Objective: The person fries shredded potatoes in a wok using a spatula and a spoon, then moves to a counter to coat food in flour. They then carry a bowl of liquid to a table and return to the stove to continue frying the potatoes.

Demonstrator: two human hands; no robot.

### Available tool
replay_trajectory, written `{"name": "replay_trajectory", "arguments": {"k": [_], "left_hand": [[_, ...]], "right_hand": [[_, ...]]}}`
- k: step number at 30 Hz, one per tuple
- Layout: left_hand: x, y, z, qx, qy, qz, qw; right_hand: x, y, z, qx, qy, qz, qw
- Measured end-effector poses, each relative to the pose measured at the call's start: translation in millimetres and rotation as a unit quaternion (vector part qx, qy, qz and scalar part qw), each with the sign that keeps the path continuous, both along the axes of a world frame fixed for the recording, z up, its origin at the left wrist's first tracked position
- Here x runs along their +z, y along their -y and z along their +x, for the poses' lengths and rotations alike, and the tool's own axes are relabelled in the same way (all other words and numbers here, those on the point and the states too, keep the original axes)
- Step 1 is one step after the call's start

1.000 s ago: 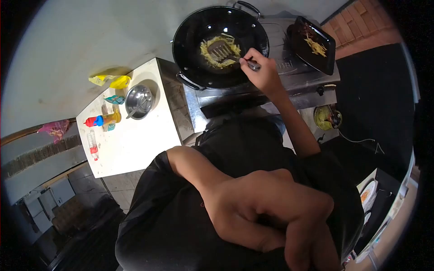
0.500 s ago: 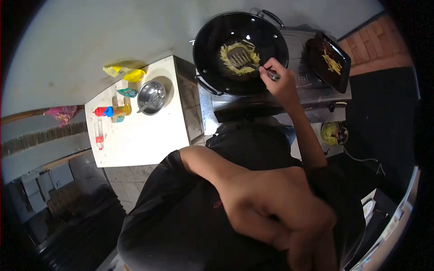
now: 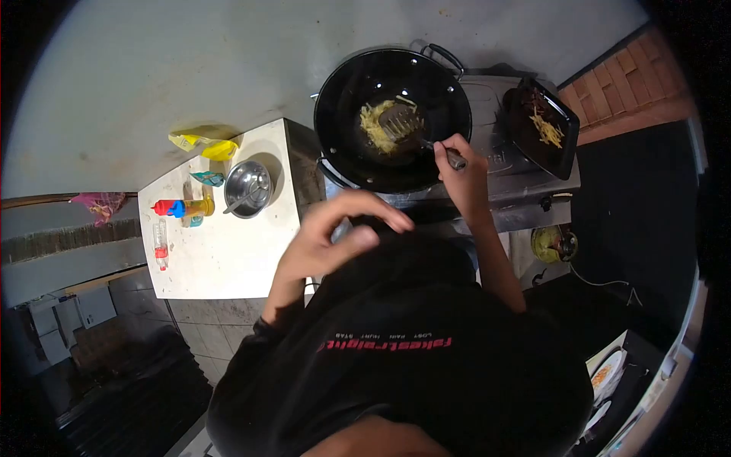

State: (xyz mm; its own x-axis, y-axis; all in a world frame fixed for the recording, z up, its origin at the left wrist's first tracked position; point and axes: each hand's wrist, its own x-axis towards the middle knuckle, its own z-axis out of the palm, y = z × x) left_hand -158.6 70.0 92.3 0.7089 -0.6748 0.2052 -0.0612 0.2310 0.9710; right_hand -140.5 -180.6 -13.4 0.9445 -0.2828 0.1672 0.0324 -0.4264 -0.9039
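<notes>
My right hand (image 3: 464,174) grips the handle of a slotted spatula (image 3: 401,122), whose head rests among thin pale-yellow strips of food (image 3: 375,131) in a black two-handled wok (image 3: 346,87). In front of my dark shirt, my left hand (image 3: 324,242) hangs in the air, fingers curved and thumb apart, holding nothing. It is nearest to the wok's lower side handle (image 3: 335,174), without touching it.
The wok sits on a metal stove (image 3: 487,183). A black tray (image 3: 565,156) with more strips lies to its right. On the white table (image 3: 228,266) at left are a steel bowl (image 3: 248,190) with a spoon, squeeze bottles (image 3: 183,207) and a yellow packet (image 3: 217,148).
My left hand has come from low on the right, near my body, up and left to beside the stove. The spatula head has shifted within the strips, still in my right hand. The view has tilted slightly.
</notes>
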Motion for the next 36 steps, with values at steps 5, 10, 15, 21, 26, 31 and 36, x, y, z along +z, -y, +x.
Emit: {"name": "replay_trajectory", "arguments": {"k": [5, 10, 15, 21, 26, 31, 36], "left_hand": [[-45, -47, -9, 0.338, 0.030, 0.274, 0.900], [-72, -67, -22, 0.359, -0.064, 0.296, 0.883], [-85, -57, -19, 0.358, -0.079, 0.248, 0.897], [-88, -42, -14, 0.337, -0.018, 0.252, 0.907], [-80, -44, -13, 0.325, -0.012, 0.253, 0.911], [-84, -51, -13, 0.326, -0.014, 0.249, 0.912], [-81, -53, -16, 0.335, -0.026, 0.249, 0.908]], "right_hand": [[14, 5, 8, -0.022, 0.024, 0.022, 0.999], [23, 19, 23, 0.033, 0.086, -0.087, 0.992], [31, 18, 28, 0.068, 0.142, -0.106, 0.982], [19, 22, 37, 0.052, 0.177, -0.126, 0.975], [4, 22, 36, 0.017, 0.146, -0.118, 0.982], [-6, 18, 33, 0.033, 0.119, -0.055, 0.991], [26, 17, 14, 0.071, 0.169, -0.081, 0.980]]}}
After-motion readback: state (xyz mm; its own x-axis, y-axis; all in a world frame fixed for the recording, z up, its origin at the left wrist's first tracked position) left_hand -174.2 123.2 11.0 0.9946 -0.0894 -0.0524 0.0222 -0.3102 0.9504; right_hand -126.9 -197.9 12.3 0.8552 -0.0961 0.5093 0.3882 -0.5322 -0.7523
